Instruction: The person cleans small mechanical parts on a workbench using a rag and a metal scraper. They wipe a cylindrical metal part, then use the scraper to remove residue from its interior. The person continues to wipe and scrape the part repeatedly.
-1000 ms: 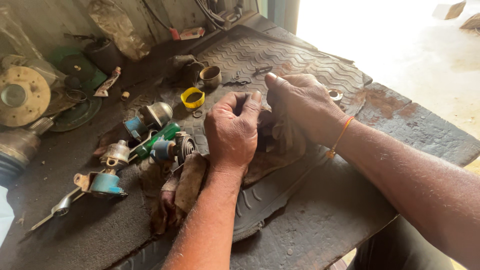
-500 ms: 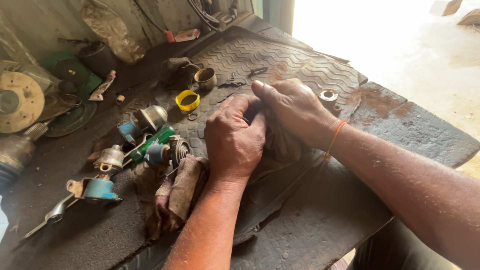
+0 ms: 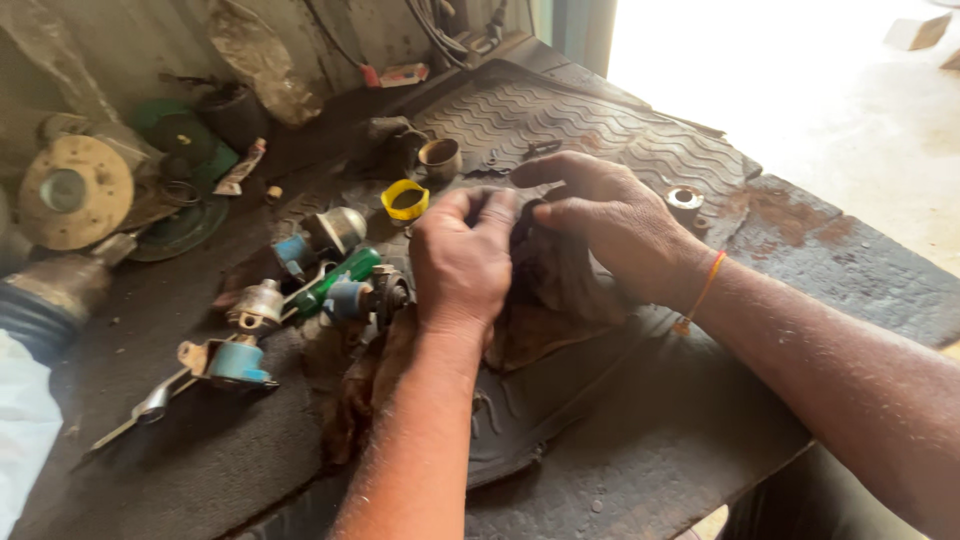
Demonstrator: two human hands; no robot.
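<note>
Left hand [image 3: 462, 262] fisted, right hand [image 3: 610, 225] curled, fingertips meeting.

Both hands, left hand [image 3: 462, 262] and right hand [image 3: 612, 225], grip brown rag [image 3: 545, 300]; rubber mat [image 3: 560, 120] beneath

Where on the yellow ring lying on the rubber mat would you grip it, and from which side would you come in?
Grip the yellow ring across its wall, one fingertip inside the opening and one outside, coming from above. It lies flat with its opening up, so the rim is exposed. The left hand is nearest; the small metal cup stands clear behind it.
</note>
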